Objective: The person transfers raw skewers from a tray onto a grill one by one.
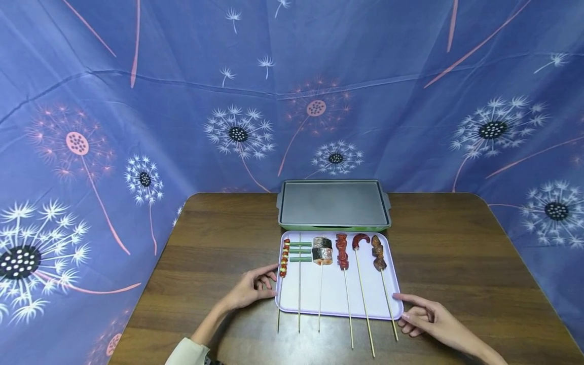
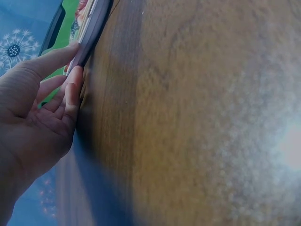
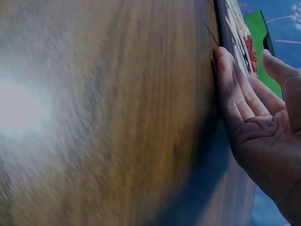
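A pale lilac tray (image 1: 335, 299) lies on the table with several food skewers on it. From left to right are a red-and-yellow skewer (image 1: 285, 258), green sticks on a skewer (image 1: 300, 251), dark-skinned fish-like chunks (image 1: 322, 250), red meat-like pieces (image 1: 342, 251), a curled red piece (image 1: 359, 240) and browned chunks (image 1: 378, 252). My left hand (image 1: 255, 288) pinches the tray's left rim, its thumb on the edge and fingers lower in the left wrist view. At the near right corner, my right hand (image 1: 426, 319) touches the tray, fingers extended and thumb apart in the right wrist view.
Directly behind the tray stands a green griddle (image 1: 333, 203) with a flat grey plate. Thin sticks of the skewers (image 1: 368, 329) reach past the tray's front edge. A blue dandelion-print cloth (image 1: 292, 101) hangs behind the wooden table (image 1: 214, 238).
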`<state>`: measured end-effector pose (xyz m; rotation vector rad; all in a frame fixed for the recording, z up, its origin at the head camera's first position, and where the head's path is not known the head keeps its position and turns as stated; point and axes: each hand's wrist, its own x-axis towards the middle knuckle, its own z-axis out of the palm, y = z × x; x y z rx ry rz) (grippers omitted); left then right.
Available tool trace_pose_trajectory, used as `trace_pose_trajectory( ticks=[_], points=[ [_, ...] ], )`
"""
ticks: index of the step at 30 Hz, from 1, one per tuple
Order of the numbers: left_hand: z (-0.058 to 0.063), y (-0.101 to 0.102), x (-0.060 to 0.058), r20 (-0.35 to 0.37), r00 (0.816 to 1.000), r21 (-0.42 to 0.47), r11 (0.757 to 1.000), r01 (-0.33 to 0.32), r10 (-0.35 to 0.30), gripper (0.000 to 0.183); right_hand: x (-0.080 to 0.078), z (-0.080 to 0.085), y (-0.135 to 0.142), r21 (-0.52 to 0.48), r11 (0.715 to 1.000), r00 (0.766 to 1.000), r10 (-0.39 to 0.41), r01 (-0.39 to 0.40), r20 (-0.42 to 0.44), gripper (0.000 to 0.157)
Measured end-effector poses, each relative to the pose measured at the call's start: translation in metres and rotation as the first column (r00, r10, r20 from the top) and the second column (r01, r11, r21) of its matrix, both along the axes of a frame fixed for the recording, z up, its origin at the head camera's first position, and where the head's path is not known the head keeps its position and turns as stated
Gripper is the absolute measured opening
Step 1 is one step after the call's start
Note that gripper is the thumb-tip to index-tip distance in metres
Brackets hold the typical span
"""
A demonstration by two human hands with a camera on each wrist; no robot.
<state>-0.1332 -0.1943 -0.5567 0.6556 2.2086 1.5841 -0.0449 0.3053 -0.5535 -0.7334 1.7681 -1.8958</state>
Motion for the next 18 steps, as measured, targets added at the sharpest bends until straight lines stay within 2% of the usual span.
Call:
trace_pose_trajectory(
  ticks=[4,11,14,18],
  points=[
    [0.001,0.000,-0.001,0.003,1.000,0.001,1.000,-0.003,0.003,0.070,0.004,-0.001,-0.006,-0.019,1.000,0.999,0.015,-0.014,0.049,0.049],
    [0.001,0.001,0.000,-0.035,0.999,-0.020,1.000,-0.006,0.005,0.069,0.011,-0.003,-0.014,0.075,0.996,0.993,-0.048,0.040,0.109,0.052],
    [0.001,0.001,0.000,-0.030,1.000,-0.020,1.000,-0.009,0.008,0.069,0.013,-0.004,-0.017,0.083,0.995,0.987,-0.073,0.061,0.143,0.052],
    [0.002,0.001,0.001,-0.016,1.000,-0.023,1.000,-0.008,0.007,0.070,0.015,-0.006,-0.022,0.072,0.995,0.985,-0.084,0.074,0.148,0.054]
  ],
)
